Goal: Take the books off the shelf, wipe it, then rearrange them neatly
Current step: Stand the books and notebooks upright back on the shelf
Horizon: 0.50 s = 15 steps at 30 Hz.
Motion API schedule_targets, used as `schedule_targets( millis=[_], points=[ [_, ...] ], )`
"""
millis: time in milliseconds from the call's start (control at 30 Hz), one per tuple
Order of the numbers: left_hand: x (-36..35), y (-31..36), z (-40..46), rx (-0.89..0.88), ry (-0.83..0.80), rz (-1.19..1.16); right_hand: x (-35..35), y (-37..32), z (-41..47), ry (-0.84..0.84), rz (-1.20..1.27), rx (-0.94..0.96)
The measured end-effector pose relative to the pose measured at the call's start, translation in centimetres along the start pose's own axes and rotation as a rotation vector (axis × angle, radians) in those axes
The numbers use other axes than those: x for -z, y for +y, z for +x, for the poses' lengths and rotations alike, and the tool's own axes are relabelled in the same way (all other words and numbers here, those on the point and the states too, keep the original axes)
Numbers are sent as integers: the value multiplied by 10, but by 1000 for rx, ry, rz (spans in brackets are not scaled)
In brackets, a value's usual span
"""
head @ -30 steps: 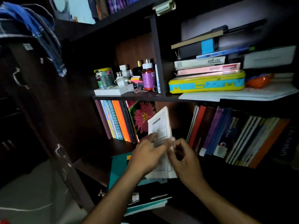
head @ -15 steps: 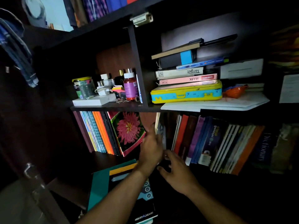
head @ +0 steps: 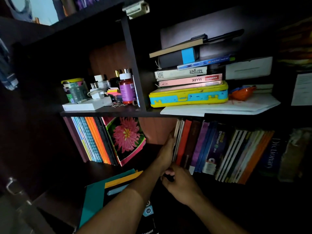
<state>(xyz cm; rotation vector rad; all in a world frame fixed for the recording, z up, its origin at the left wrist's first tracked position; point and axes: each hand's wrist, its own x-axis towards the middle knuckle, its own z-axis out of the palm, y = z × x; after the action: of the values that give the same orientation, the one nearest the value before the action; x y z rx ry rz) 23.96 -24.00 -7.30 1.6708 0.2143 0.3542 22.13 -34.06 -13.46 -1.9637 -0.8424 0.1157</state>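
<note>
Booklet held up in both hands a second ago now stands at the left end of the right-hand row of books [head: 219,149] on the lower shelf [head: 152,146], its pale edge flush against the red spine; left hand [head: 166,153] lies flat along that outer cover, fingers straight, pressing it into the row; right hand [head: 181,186] sits just below at the bottom edge, fingers curled, but whether they pinch the booklet or nothing is too dark to tell; left-hand row with the flower-cover book [head: 126,141] leans near the gap between the two rows; stack of books [head: 118,188] lies flat nearer the camera; judgement: rearranging step is under way, with the near stack left to shelve
</note>
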Motion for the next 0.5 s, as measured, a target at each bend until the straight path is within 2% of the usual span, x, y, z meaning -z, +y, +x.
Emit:
schedule_targets(
  millis=[100,200,267,333,400,467,500],
  points=[
    [4,5,-8,17,-22,45,1,-3,-1,26,-64,-13],
    [27,11,-34,-34,-34,174,-3,-16,-9,-56,-61,-8],
    [56,13,-59,-126,43,346,-5,-26,-15,-143,-180,7],
    [103,1,-89,-135,193,682,-9,-33,-19,-203,-314,4],
    [146,-5,-129,21,298,1079,-14,-37,-23,-220,-354,23],
    [172,-7,-168,279,263,1343,-21,-39,-26,-253,-406,58],
    [175,-8,-183,347,228,1401,-23,-38,-27,-265,-422,67]
  ],
)
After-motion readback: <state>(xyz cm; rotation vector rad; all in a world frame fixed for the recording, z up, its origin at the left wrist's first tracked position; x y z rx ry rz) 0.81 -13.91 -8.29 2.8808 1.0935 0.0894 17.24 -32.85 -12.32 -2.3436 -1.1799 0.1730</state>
